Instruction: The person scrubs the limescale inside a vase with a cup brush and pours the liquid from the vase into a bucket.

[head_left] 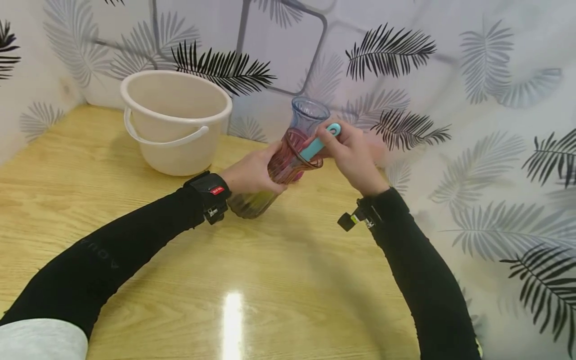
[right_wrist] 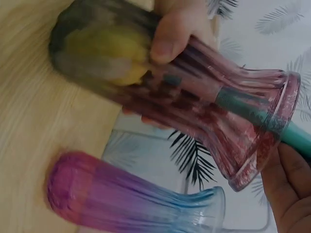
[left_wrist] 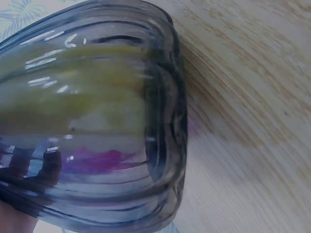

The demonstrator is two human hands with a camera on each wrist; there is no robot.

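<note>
My left hand [head_left: 253, 171] grips a ribbed glass vase [head_left: 252, 204], tinted red at the mouth and grey at the base, and holds it tilted with the mouth up to the right. The fingers and thumb of my right hand [head_left: 355, 157] pinch the teal handle of a bottle brush [head_left: 316, 146] whose shaft runs in through the mouth. Its yellowish head [right_wrist: 109, 53] shows blurred through the glass low inside the vase. Behind stands a second vase [right_wrist: 131, 194], blue at the top and pink below, partly hidden by the first in the head view.
A cream bucket [head_left: 180, 142] with its handle down stands at the back left of the wooden table [head_left: 189, 295]. Close behind and to the right rises a wall [head_left: 472, 150] covered with leaf-patterned sheeting.
</note>
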